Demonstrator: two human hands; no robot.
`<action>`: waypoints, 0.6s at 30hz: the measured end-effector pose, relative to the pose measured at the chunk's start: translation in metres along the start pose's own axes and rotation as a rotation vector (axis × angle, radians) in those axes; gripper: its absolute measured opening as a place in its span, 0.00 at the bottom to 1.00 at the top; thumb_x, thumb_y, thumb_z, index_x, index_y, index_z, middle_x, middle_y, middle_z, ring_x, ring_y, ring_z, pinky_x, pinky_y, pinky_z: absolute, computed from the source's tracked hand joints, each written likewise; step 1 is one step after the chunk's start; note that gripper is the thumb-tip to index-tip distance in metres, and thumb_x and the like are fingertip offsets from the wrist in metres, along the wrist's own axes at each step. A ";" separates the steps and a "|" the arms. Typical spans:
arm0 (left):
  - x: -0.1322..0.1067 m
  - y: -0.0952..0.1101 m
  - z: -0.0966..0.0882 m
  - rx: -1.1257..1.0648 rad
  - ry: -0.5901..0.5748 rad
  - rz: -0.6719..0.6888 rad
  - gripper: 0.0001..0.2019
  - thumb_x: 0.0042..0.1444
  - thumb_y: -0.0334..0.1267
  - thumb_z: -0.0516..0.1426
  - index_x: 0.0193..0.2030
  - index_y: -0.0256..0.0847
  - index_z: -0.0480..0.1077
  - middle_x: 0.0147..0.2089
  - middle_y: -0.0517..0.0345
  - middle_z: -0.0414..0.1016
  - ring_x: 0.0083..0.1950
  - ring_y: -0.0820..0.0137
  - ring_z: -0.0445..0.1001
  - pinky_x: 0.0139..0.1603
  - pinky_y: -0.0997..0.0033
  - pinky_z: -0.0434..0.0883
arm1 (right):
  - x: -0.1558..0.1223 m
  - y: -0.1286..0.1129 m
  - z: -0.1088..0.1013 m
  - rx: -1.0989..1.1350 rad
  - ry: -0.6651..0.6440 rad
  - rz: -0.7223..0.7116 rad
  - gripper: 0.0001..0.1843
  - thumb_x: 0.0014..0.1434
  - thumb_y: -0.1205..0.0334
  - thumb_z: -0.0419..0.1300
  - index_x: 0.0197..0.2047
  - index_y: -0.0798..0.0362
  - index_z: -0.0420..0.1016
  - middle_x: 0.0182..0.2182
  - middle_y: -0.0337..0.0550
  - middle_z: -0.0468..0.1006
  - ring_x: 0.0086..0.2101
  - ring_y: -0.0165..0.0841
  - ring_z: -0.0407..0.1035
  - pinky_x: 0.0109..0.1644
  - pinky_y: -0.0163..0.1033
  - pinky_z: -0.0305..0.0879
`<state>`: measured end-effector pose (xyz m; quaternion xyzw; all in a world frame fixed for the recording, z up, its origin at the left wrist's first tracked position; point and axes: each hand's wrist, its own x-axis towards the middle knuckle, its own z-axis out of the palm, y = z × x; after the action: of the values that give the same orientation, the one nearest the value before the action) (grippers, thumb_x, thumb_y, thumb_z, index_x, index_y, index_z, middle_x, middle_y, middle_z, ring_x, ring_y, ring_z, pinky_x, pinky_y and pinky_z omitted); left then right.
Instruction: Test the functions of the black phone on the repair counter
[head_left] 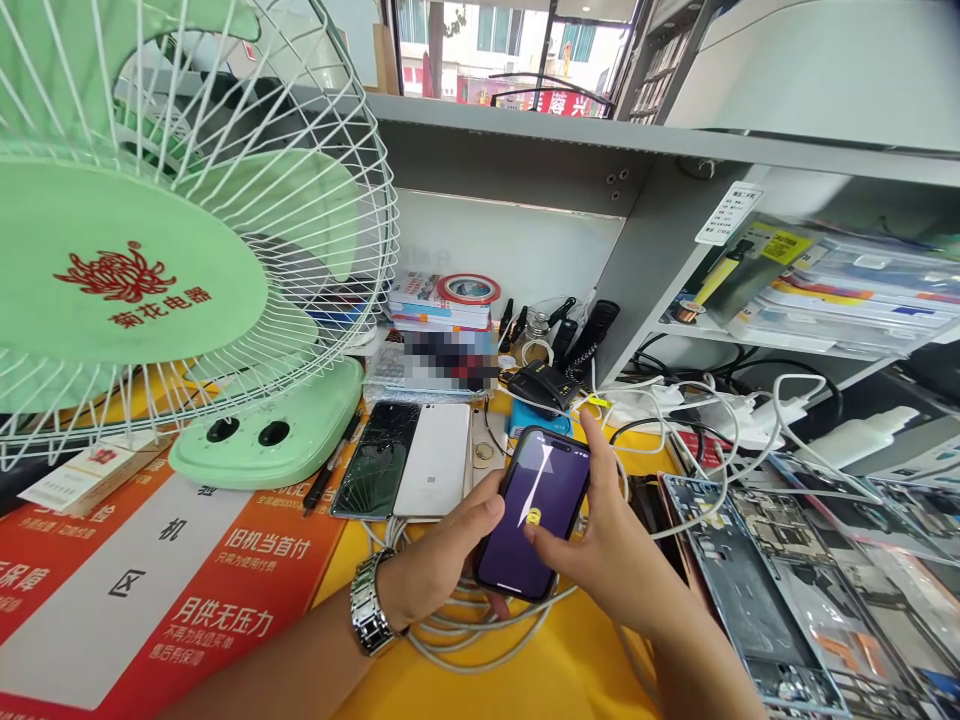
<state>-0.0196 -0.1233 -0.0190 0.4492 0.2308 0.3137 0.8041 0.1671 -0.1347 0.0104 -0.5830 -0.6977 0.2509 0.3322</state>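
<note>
A smartphone (534, 480) in a dark case is held up between both hands, its lit screen purple with a white streak and a small yellow figure. My left hand (442, 550), with a metal watch (369, 605) on the wrist, grips the phone's left side, thumb along the edge. On the other side my right hand (600, 520) wraps the right edge, its thumb on the lower screen near the yellow figure. Behind the left hand lie a phone with a cracked black screen (379, 460) and a white phone (433, 460). Grey cable coils (480, 650) lie under the hands.
A green fan (112, 260) in a wire cage fills the left. Opened phone frames (757, 590) and parts cover the right side. White chargers and cables (720, 410) tangle below a grey shelf (660, 240). A red printed mat (217, 600) covers the left of the yellow table.
</note>
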 end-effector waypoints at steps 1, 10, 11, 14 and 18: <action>0.000 0.000 0.000 0.008 0.002 0.004 0.28 0.65 0.54 0.45 0.70 0.54 0.48 0.58 0.46 0.66 0.40 0.64 0.73 0.27 0.72 0.73 | 0.000 0.000 0.001 -0.019 0.016 -0.006 0.58 0.51 0.60 0.65 0.72 0.47 0.28 0.68 0.50 0.50 0.65 0.44 0.51 0.63 0.48 0.58; -0.007 0.000 0.009 0.129 -0.062 -0.049 0.31 0.62 0.56 0.50 0.70 0.52 0.50 0.55 0.47 0.69 0.40 0.68 0.72 0.33 0.72 0.73 | 0.008 0.002 -0.002 0.088 0.346 0.143 0.19 0.60 0.46 0.56 0.45 0.51 0.75 0.38 0.47 0.80 0.35 0.38 0.75 0.38 0.41 0.72; -0.007 0.000 0.009 0.111 -0.058 -0.044 0.31 0.63 0.56 0.49 0.70 0.52 0.50 0.55 0.47 0.69 0.40 0.68 0.72 0.33 0.72 0.72 | 0.007 0.002 -0.001 0.082 0.332 0.130 0.20 0.60 0.47 0.57 0.48 0.51 0.74 0.41 0.47 0.80 0.37 0.39 0.75 0.40 0.42 0.72; -0.004 -0.002 0.007 0.048 -0.019 -0.017 0.29 0.64 0.54 0.47 0.70 0.52 0.49 0.56 0.46 0.67 0.40 0.67 0.72 0.31 0.71 0.73 | 0.003 0.000 0.001 0.022 0.207 0.033 0.35 0.56 0.53 0.62 0.64 0.47 0.58 0.58 0.49 0.70 0.52 0.42 0.70 0.53 0.47 0.68; -0.002 -0.001 0.005 0.026 -0.001 0.010 0.29 0.64 0.54 0.46 0.70 0.54 0.48 0.59 0.46 0.64 0.42 0.64 0.72 0.30 0.71 0.73 | 0.000 -0.002 0.006 -0.056 0.128 -0.024 0.56 0.50 0.57 0.67 0.72 0.47 0.36 0.67 0.51 0.54 0.62 0.46 0.56 0.60 0.50 0.63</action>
<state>-0.0174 -0.1281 -0.0172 0.4610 0.2322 0.3146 0.7966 0.1611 -0.1346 0.0077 -0.5987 -0.6886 0.1894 0.3627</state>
